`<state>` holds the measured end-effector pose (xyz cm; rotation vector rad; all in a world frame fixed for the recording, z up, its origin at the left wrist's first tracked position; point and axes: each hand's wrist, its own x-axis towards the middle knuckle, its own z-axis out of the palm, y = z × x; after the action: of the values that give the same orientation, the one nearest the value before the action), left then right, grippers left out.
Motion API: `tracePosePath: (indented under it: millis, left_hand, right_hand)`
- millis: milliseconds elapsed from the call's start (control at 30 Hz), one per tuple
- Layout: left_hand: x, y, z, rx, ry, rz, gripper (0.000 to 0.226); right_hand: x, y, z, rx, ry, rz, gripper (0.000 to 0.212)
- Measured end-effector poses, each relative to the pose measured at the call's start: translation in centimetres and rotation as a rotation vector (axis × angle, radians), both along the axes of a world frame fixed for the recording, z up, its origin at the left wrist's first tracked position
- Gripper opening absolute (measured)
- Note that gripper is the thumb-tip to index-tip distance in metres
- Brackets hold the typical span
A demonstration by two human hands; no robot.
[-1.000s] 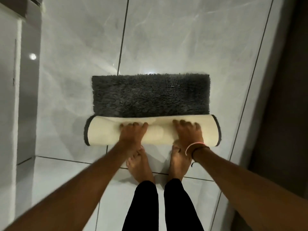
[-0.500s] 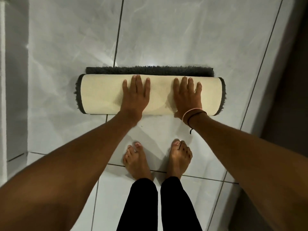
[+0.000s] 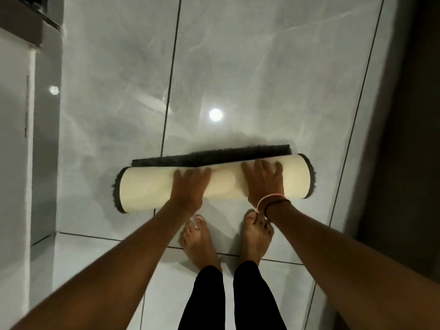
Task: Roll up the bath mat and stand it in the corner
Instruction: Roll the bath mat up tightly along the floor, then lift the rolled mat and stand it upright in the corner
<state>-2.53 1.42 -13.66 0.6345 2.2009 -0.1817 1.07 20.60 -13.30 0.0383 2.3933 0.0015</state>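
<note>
Head view: rolled bath mat (image 3: pixel 147 189) under flat fingers (image 3: pixel 190 175).

bath mat (image 3: pixel 147 189): you're seeing cream backing, dark grey pile
floor (image 3: pixel 262 67): showing pale grey marbled tiles
leggings (image 3: pixel 209 301): showing black

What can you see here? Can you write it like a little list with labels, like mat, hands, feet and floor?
mat: bath mat nearly all rolled, cream backing outside, lying across the floor
unrolled part: thin dark fuzzy strip at the far side of the roll
left hand: flat on top of the roll, fingers spread
right hand: flat on top of the roll, bands on the wrist
feet: bare feet just behind the roll
floor: shiny grey tiles with a light reflection
standing in corner: not yet
</note>
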Motion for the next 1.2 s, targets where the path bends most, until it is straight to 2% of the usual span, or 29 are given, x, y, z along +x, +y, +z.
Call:
tracePosePath:
  millis: [67,133,200,300,367,400,467,533,600,633,700,733,767,833,867,1033,1100,1200]
  left_hand:
    - [-1.7,0.5,-0.1,-0.024,0.148,-0.008,0.103]
    - [-1.8,1.3,-0.4,0.033,0.259,0.019,0.113]
    - [-1.4,2.5,-1.1,0.092,0.232,0.025,0.122]
    - [-1.8,3.9,-3.0,0.016,0.159,0.009,0.141]
    - [-2.3,4.2,-3.6,-0.033,0.189,-0.008,0.142]
    - [-2.4,4.3,-4.0,-0.036,0.222,-0.013,0.133]
    - [-2.4,4.2,-4.3,-0.017,0.279,-0.046,0.112]
    - [-2.4,3.8,-4.3,-0.045,0.288,-0.114,0.11]
    - [-2.5,3.7,-4.3,-0.078,0.289,-0.176,0.115]
    - [-2.5,3.7,-4.3,-0.08,0.288,-0.193,0.116]
    - [-2.6,3.6,-4.3,-0.065,0.286,-0.189,0.116]
    - [-2.8,3.5,-4.4,-0.059,0.291,-0.188,0.115]
    - [-2.7,3.4,-4.4,-0.054,0.296,-0.187,0.114]
    - [-2.6,3.2,-4.6,-0.036,0.303,-0.191,0.114]
    - [-2.6,3.1,-4.7,-0.025,0.305,-0.185,0.114]
    - [-4.0,2.7,-2.9,0.011,0.194,-0.115,0.112]
    - [-5.6,2.2,-0.8,0.099,0.084,0.01,0.112]
    - [-10.7,0.6,4.1,0.299,-0.129,0.388,0.097]
  right_hand:
    - [-1.5,0.4,0.0,0.013,0.164,-0.055,0.076]
    - [-2.3,0.7,-0.3,-0.028,0.235,-0.061,0.079]
    - [-3.0,1.2,-1.1,-0.09,0.146,-0.031,0.093]
    - [-4.9,1.9,-2.4,-0.099,-0.014,0.004,0.112]
    - [-5.9,1.5,-2.4,-0.124,-0.019,-0.045,0.108]
    - [-5.8,1.1,-2.3,-0.17,0.039,-0.138,0.101]
    - [-4.2,0.3,-2.1,-0.326,0.309,-0.48,0.078]
    - [-1.3,-0.2,-2.0,-0.401,0.63,-0.826,0.054]
    - [1.7,0.2,-2.7,-0.46,0.726,-1.237,0.049]
    - [2.8,0.8,-3.4,-0.505,0.688,-1.546,0.053]
    - [3.7,2.5,-4.7,-0.66,0.432,-2.178,0.059]
    - [3.4,3.4,-5.2,-0.796,0.285,-2.35,0.067]
    - [2.9,4.3,-5.5,-0.936,0.192,-2.418,0.075]
    - [0.9,5.7,-6.0,-1.132,0.178,-2.393,0.08]
    - [-0.2,6.1,-5.8,-1.165,0.179,-2.38,0.079]
    - [-3.0,5.9,-2.5,-1.115,0.198,-2.452,0.067]
    - [-4.2,5.9,0.2,-1.144,0.224,-2.431,0.069]
    - [-8.7,5.6,6.0,-1.145,0.24,-2.275,0.075]
